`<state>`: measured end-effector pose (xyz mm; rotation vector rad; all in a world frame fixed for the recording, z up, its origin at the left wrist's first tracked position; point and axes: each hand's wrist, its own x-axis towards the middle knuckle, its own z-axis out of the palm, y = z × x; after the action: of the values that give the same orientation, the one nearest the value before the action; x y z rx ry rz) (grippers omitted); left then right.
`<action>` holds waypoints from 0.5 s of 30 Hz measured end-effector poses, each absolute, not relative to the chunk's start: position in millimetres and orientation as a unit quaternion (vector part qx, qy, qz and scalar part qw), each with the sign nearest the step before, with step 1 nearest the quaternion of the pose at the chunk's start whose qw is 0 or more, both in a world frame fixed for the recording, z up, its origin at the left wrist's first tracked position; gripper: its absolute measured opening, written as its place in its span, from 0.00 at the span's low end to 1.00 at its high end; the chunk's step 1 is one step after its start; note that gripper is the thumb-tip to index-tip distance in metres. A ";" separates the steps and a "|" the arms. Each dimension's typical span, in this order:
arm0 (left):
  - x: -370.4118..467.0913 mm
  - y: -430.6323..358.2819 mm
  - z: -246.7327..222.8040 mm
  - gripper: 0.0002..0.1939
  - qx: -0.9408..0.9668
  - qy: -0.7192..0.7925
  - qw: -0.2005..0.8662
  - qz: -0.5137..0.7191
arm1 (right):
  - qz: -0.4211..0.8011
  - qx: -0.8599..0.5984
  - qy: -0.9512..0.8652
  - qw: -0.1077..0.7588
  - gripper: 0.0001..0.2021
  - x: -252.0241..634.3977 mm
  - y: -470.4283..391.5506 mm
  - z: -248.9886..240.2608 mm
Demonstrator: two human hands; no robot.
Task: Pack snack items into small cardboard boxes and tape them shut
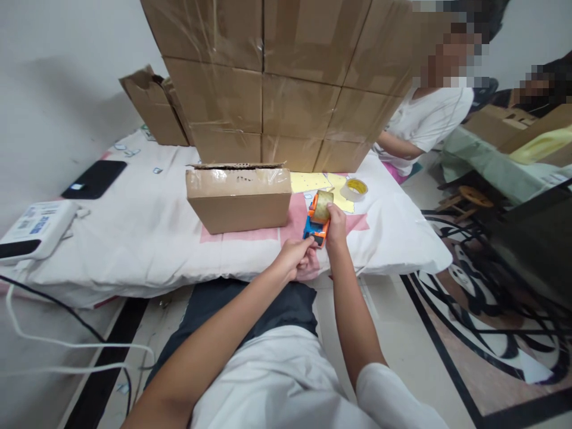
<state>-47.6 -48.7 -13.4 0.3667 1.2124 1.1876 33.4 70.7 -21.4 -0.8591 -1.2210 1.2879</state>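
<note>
An orange and blue tape dispenser with a roll of tape on it is held over the near edge of the cloth-covered table. My right hand is closed around its right side. At its lower end my left hand has its fingers curled, thumb and fingertips against the dispenser's near end; whether it pinches a tape end is too small to tell. Left of the dispenser stands a cardboard box with a gap along its top flaps. A loose tape roll lies beyond, to the right.
Taped cardboard boxes are stacked at the back, with an open carton beside them. A black phone-like slab and a white device with cables lie left. A person in a white shirt is behind right; another person is farther back.
</note>
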 end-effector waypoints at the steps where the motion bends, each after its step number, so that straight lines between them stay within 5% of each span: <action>1: -47.6 -47.6 -14.0 0.14 0.164 0.535 0.644 0.522 | 0.555 -0.361 -0.511 0.548 0.14 33.0 70.8 -21.7; 15: -41.1 -66.7 -19.6 0.12 0.272 0.561 0.550 0.555 | 0.573 -0.361 -0.473 0.563 0.26 24.1 78.5 -29.4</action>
<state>-41.1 -66.7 -19.6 0.6433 1.3286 1.3139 24.1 78.5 -29.4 -0.8487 -1.1133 1.3497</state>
